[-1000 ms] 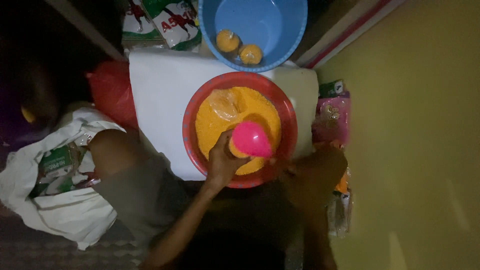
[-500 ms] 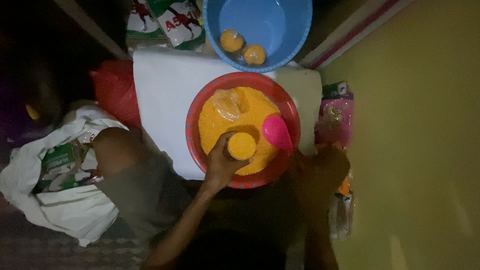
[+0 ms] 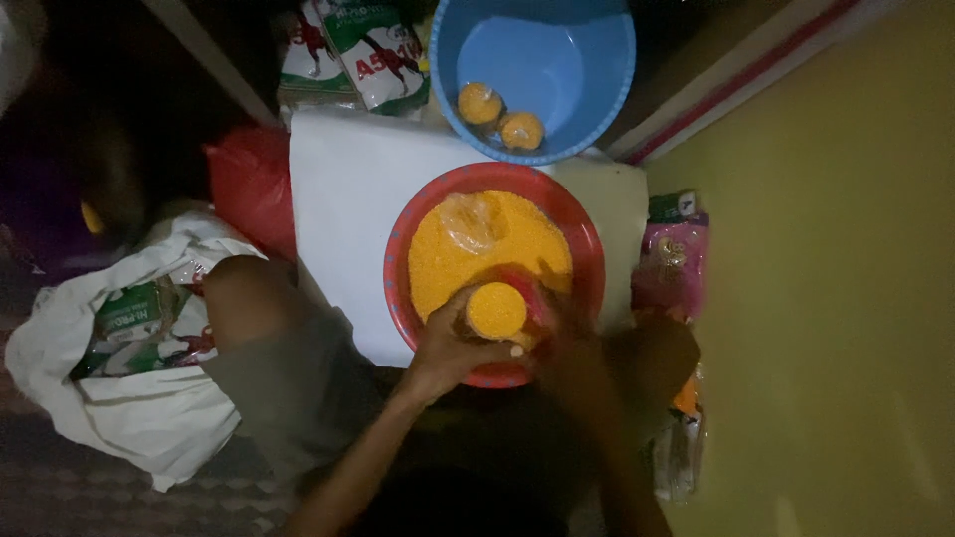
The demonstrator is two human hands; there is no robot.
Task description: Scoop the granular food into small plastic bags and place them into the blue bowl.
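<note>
Since half a second ago the pink scoop (image 3: pixel 525 293) has dropped from the bowl's right side to low centre, where the blurred right hand (image 3: pixel 572 343) seems to close around it, though its fingers are hard to read. The left hand (image 3: pixel 453 348) wraps its fingers around a small filled yellow cup (image 3: pixel 496 310) over the red bowl (image 3: pixel 587 249) of yellow grain. At top centre, a blue basin (image 3: pixel 557 60) holds two filled bags (image 3: pixel 500 117); a white sack (image 3: pixel 119 398) lies lower left.

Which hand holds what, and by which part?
Left hand wraps the side of a small grain-filled bag over the red bowl. Right hand is blurred; its grip cannot be told.
</note>
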